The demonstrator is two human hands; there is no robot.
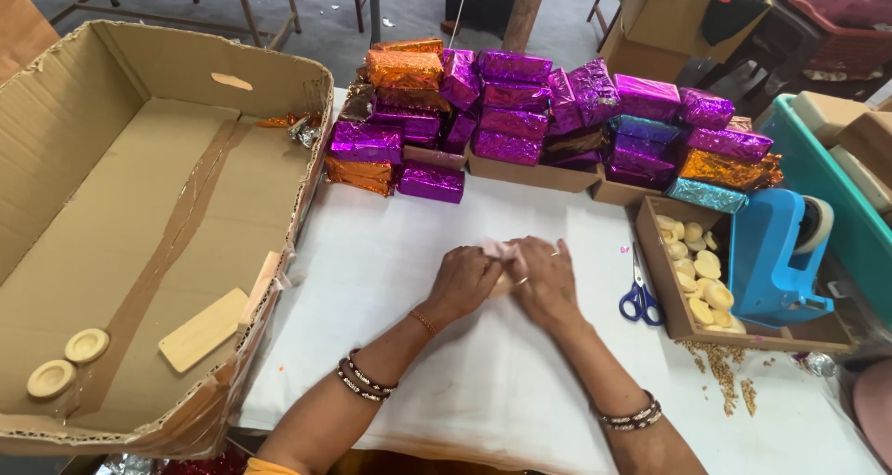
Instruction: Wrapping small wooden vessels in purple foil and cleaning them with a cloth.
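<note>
On the white counter (pixel 418 252), the left hand (pixel 463 283) and right hand (pixel 546 280) meet, fingers curled and pressed around a small pale pink wrapped piece (pixel 503 252) held between them. Just right lie blue-handled scissors (pixel 639 296) and a tray of pale round discs (pixel 692 270). Beyond, foil-wrapped packets (pixel 520 112) stand stacked; a big cardboard box (pixel 139 205) sits left.

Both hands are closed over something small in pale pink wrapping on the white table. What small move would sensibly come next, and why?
Probably a fold: the left hand and right hand meet over a small pale piece, with pink wrapping sticking out loose above it. Pressing that flap down seems likely; the tape dispenser and scissors lie untouched at the right.
</note>
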